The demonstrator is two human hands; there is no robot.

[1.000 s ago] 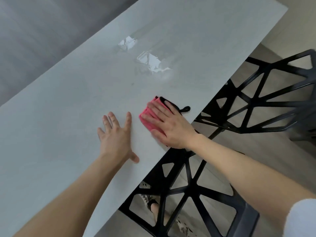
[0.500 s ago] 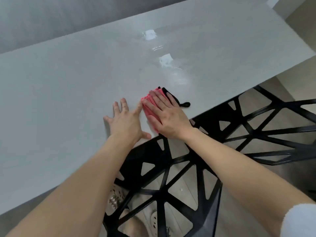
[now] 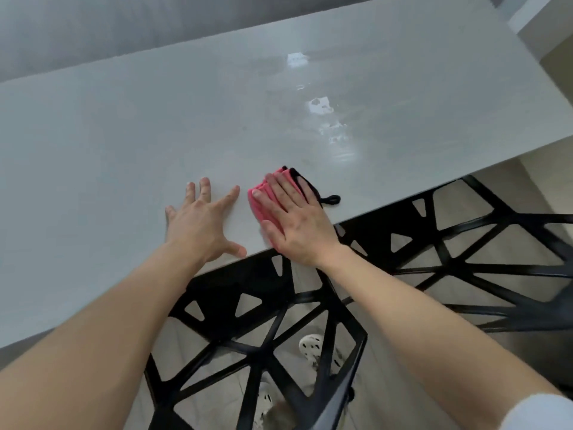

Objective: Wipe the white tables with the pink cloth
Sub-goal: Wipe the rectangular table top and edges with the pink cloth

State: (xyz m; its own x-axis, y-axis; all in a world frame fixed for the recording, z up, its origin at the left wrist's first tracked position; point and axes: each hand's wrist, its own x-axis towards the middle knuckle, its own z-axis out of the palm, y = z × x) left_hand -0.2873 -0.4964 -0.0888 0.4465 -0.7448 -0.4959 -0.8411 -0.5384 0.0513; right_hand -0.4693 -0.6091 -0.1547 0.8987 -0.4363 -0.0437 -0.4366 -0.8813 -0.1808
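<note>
Head view: the right hand [image 3: 294, 218] lies flat with fingers together, pressing the folded pink cloth [image 3: 262, 198] onto the white table [image 3: 124, 135] near its front edge. The cloth's black trim loop [image 3: 331, 199] pokes out beside the hand. Just beside it, the left hand [image 3: 201, 226] rests palm-down, fingers spread wide and holding nothing. Wet patches [image 3: 322, 107] glisten farther back. A black lattice chair [image 3: 257, 352] stands below the edge.

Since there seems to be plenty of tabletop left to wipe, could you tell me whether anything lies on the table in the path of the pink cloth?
The left hand lies flat on the white table just beside the pink cloth, which the right hand presses down. Toward the far side nothing visible lies on the surface, only shiny wet-looking patches.
</note>
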